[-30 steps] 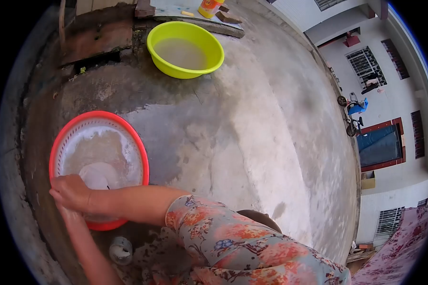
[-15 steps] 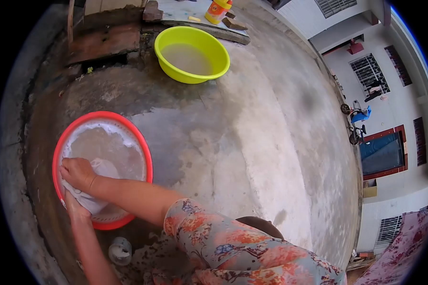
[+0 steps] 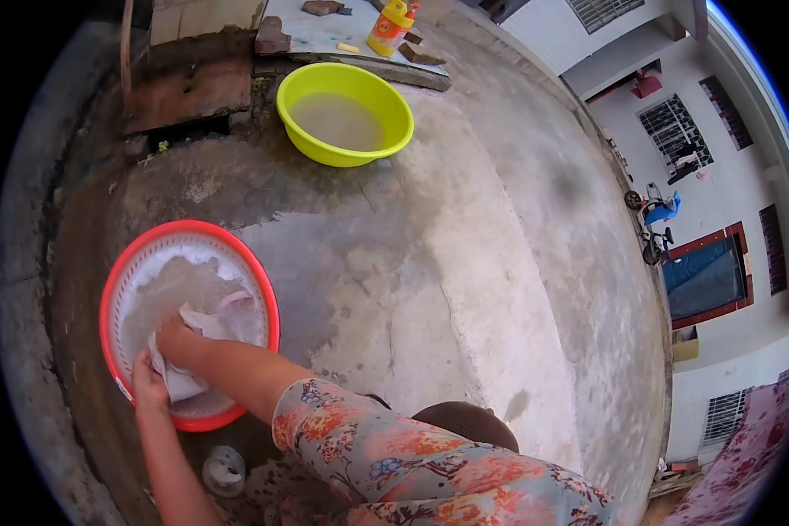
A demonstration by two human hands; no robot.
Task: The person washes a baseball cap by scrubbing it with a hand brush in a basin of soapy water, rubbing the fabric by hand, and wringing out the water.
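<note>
In the head view, a white cloth (image 3: 184, 383) lies partly in cloudy, sudsy water inside a red-rimmed basin (image 3: 270, 302) with slotted white inner walls. My right hand (image 3: 175, 340) is closed on the cloth near the middle of the basin, its fingertips hidden. At the near-left rim, my left hand (image 3: 148, 383) grips the cloth's edge. Part of the cloth spreads to the right in the water and shows a pinkish strip.
A yellow-green basin (image 3: 394, 131) of cloudy water stands farther off. Beyond it, a yellow bottle (image 3: 390, 28) and brick pieces (image 3: 422, 54) rest on a slab (image 3: 302, 39). A clear container (image 3: 223, 471) sits near me, beside a brown round object (image 3: 466, 424).
My right hand has moved from the left rim toward the basin's middle, pushing the cloth lower. The cloth has spread rightward in the water. My left hand shows more clearly at the rim.
</note>
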